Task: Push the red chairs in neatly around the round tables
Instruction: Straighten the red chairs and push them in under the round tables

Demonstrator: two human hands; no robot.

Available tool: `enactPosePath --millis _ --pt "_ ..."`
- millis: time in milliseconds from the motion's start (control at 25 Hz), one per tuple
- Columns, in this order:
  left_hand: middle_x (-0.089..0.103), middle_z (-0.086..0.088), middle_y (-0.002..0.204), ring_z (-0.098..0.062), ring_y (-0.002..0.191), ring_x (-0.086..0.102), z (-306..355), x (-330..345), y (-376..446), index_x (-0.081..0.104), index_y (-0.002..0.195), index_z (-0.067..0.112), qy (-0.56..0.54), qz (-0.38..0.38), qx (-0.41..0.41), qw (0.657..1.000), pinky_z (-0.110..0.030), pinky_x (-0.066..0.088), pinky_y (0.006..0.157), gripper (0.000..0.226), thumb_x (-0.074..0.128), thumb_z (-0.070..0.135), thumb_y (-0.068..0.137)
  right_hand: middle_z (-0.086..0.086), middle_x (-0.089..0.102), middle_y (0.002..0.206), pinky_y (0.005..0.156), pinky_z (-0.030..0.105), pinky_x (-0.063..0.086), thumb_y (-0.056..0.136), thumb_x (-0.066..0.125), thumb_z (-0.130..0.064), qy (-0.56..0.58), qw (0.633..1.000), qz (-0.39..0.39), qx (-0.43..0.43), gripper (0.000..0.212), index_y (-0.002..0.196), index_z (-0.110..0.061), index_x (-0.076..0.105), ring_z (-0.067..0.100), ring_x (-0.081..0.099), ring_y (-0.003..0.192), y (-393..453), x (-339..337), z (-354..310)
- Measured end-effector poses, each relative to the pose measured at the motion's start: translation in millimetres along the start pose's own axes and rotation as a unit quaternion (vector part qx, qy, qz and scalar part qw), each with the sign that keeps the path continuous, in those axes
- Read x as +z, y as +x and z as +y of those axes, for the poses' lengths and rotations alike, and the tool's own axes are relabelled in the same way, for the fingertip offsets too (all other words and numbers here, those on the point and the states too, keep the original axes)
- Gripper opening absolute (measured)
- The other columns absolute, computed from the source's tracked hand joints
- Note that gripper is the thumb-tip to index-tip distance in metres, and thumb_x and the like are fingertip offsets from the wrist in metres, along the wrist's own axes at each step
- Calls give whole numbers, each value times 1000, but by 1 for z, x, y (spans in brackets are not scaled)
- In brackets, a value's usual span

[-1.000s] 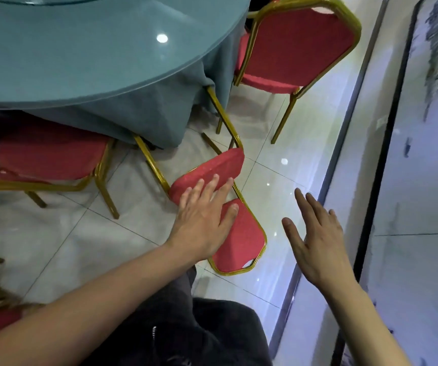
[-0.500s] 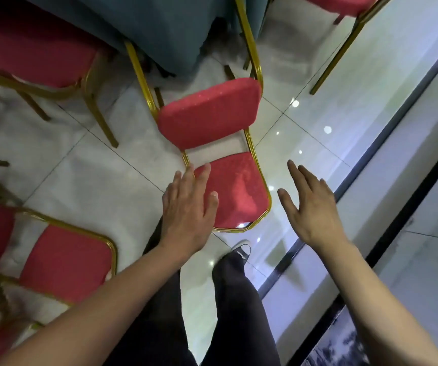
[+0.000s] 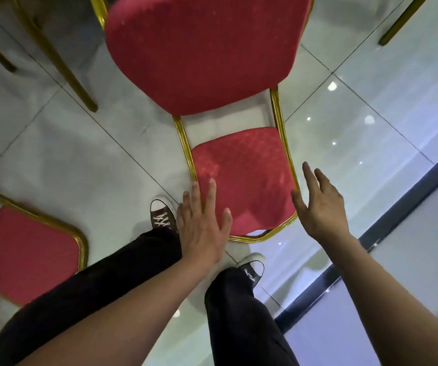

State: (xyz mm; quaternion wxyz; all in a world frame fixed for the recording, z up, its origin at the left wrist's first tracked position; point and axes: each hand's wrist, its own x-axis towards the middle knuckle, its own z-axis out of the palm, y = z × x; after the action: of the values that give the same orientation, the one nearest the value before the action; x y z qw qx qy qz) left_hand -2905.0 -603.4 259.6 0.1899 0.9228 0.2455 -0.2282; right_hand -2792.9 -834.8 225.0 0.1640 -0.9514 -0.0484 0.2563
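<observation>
the red chair [image 3: 207, 54] is seen from above, its padded backrest [image 3: 241, 180] just ahead of the fingers and its seat further ahead, toward the top of the view. the left hand [image 3: 202, 223] is held flat with its fingers [image 3: 210, 191] spread, lying over the left gold rail and the near left corner of the backrest; whether it presses on them cannot be told. the right hand [image 3: 321, 207] is held with straight, spread fingers just beside the right rail, apart from it. nothing is gripped by either hand. the worktop is not in view. a 2nd red chair [image 3: 25, 249] is seen to the left of the left fingers, on the tiled floor [image 3: 80, 165].

the chair is judged stiff and fairly light: a thin metal tube frame with soft padding. on glossy tile the legs are expected to slide easily, perhaps skewing if pushed on 1 side. the top rail of the gold frame [image 3: 262, 235] is best taken with both hands, 1 at each corner, so that the push stays straight.
</observation>
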Motion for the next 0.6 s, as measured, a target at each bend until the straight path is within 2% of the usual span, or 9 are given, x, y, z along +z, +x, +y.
enactPosePath --millis 200,280,360,480,520,600 --pt "-15 0 168 -38 154 -6 -35 115 95 -21 155 38 62 -37 -16 997 -56 2 123 77 20 67 97 20 30 162 115 56 33 103 46 -48 -14 999 -16 29 70 163 -26 17 42 38 142 71 111 67" --pt "-24 2 166 -39 153 -11 -54 154 126 -25 154 38 86 -60 -35 994 -60 2 123 81 20 71 96 21 31 161 114 58 34 100 45 -55 -19 999 -13 47 74 163 -30 16 44 39 140 94 146 87" --pt "-30 -3 164 -43 153 -9 -72 191 150 -24 153 40 104 -79 -73 989 -62 8 122 84 23 76 94 21 31 160 111 59 34 96 41 -67 -27 997 -23 75 78 162 -37 10 45 41 138 112 179 106" --pt "-21 -16 165 -50 149 12 -90 219 162 -29 148 51 77 -88 -127 985 -62 31 115 90 33 79 89 25 44 142 100 60 42 91 44 -75 -15 995 -39 89 87 158 -49 -6 49 52 121 123 207 121" --pt "-12 -20 165 -52 144 27 -93 224 162 -31 144 55 44 -87 -129 987 -59 40 109 93 40 78 88 27 48 131 96 60 46 90 48 -74 11 996 -32 86 91 156 -53 -10 50 56 112 123 214 125" --pt "12 -24 157 -49 120 53 -96 231 160 -30 141 62 -30 -74 -114 990 -51 51 95 101 54 74 86 29 50 118 95 60 49 86 58 -72 75 994 -20 80 97 152 -60 -12 52 59 102 122 222 131"
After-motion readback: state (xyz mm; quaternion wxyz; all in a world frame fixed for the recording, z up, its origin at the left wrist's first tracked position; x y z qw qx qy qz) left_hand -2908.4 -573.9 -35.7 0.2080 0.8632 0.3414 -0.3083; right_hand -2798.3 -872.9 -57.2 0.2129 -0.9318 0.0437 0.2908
